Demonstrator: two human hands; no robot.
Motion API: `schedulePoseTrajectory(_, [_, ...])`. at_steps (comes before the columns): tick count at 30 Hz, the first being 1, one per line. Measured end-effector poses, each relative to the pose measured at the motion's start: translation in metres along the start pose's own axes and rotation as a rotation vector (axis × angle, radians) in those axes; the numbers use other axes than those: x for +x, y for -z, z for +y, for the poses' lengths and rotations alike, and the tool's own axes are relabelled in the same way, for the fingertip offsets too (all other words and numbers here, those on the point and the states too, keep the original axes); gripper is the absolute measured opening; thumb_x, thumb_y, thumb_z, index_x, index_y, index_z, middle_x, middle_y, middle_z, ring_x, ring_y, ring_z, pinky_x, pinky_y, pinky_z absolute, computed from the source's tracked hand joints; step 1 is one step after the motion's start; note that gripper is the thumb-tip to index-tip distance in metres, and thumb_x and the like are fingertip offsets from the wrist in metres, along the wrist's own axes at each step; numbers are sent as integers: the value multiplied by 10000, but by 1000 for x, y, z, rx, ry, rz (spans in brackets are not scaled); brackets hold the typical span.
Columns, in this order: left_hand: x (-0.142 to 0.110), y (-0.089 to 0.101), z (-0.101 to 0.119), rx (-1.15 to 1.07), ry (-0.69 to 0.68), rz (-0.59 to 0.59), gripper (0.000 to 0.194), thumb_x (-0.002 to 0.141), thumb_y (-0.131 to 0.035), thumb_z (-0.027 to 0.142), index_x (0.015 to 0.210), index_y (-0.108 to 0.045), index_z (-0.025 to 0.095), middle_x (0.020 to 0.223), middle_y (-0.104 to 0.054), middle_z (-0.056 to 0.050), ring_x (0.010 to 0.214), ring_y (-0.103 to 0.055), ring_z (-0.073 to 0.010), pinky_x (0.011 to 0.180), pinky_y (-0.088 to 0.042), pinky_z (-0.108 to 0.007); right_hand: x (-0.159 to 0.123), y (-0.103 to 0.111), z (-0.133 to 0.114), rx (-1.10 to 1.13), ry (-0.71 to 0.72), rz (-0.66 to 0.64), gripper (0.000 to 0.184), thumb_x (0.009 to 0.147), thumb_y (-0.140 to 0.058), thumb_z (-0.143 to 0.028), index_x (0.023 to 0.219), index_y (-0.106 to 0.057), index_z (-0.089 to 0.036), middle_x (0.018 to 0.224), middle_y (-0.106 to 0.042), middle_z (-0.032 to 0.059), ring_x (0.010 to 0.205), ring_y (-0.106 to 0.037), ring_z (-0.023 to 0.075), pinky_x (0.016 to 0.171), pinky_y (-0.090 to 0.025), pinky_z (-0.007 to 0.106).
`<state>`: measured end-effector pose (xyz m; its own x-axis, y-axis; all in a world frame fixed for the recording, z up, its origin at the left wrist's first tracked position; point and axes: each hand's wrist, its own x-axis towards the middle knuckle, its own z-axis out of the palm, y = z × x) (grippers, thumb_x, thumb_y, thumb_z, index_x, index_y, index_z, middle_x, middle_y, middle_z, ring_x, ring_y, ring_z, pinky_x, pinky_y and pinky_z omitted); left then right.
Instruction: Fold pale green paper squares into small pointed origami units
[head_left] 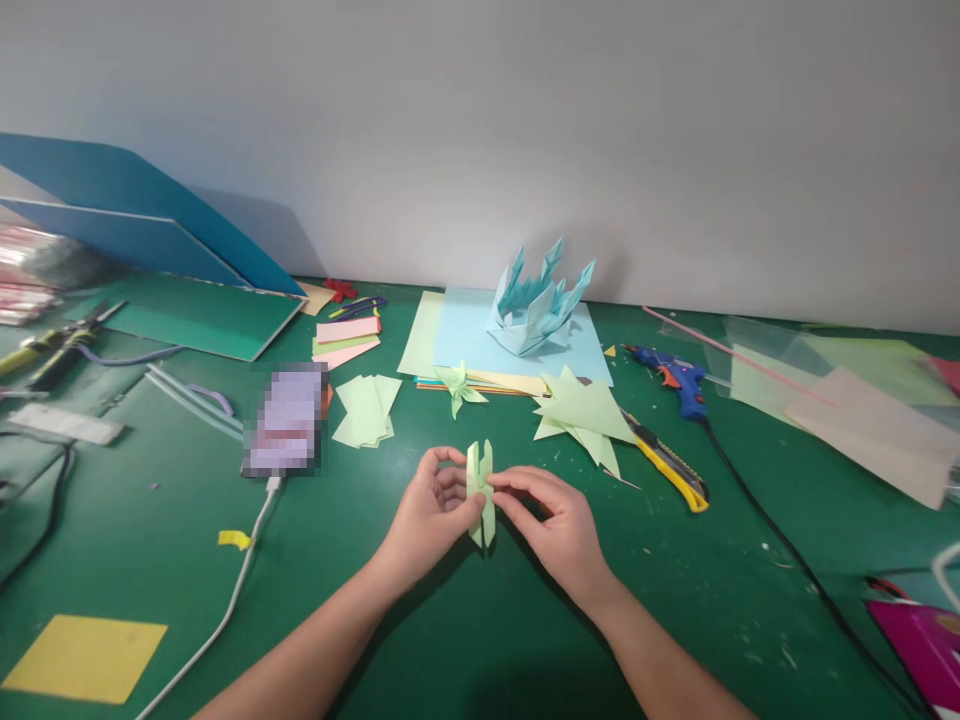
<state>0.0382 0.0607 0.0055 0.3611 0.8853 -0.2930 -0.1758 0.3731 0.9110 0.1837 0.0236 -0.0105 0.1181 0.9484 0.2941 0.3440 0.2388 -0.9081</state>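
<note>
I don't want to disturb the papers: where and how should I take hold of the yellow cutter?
Probably by the rounded near end of the yellow cutter, coming from the right with the right hand: that end lies exposed on the table, while the far end meets the pale green papers.

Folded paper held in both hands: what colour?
The folded paper is pale green; head view shows it best.

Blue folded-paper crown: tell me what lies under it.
A light-blue sheet lies under the crown, overlapping a pale-green sheet on the left. The area directly beneath its base is hidden.
</note>
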Motion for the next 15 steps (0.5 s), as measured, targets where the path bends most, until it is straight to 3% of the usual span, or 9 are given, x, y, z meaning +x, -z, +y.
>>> schedulePoseTrajectory(9, [-3,-2,1,37,-51,-7,347,588,-753,180,816,-491,185,658,-601,46,557,-543,-68,522,-421,-170,-2,-1,2,-56,41,51,85,773,-628,-188,736,-693,-228,753,-704,28,704,-655,180,679,-533,301])
schedulePoseTrajectory(15, [-1,-1,1,55,-16,-12,293,562,-773,175,780,-578,152,684,-590,19,633,-551,-88,609,-461,-199,-2,1,0,-128,100,5,118,825,-565,-181,734,-625,-225,733,-657,18,710,-614,170,672,-491,292])
